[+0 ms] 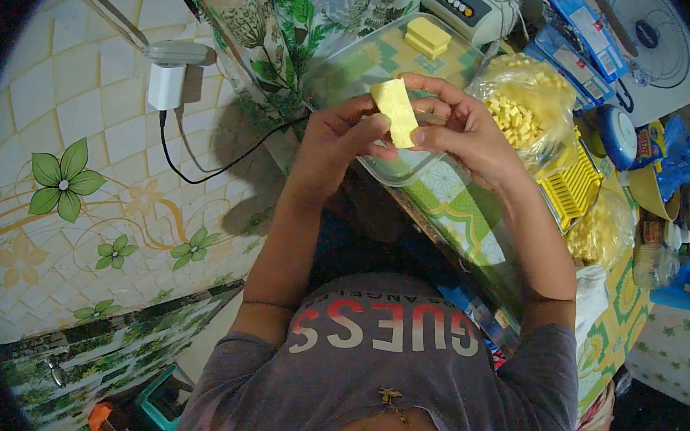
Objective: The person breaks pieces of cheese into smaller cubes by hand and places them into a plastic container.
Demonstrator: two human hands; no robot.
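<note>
Between my two hands is a pale yellow rectangular block (pixel 395 111), raised above the near end of a clear plastic tray (pixel 338 55). My left hand (pixel 339 137) grips its left side, thumb on the near face. My right hand (pixel 467 132) has its thumb at the lower right corner and its fingers around the far side. What the block is made of, I cannot tell. Inside the tray, at the far end, a small stack of similar yellow blocks (pixel 428 38) lies flat.
Right of the tray sit a plastic bag of small yellow pieces (pixel 522 112), a yellow slotted rack (pixel 573 186) and another bag (pixel 602 230). Behind stand a white device with buttons (pixel 461 8) and blue boxes (pixel 577 51). A charger (pixel 166 85) hangs on the left wall.
</note>
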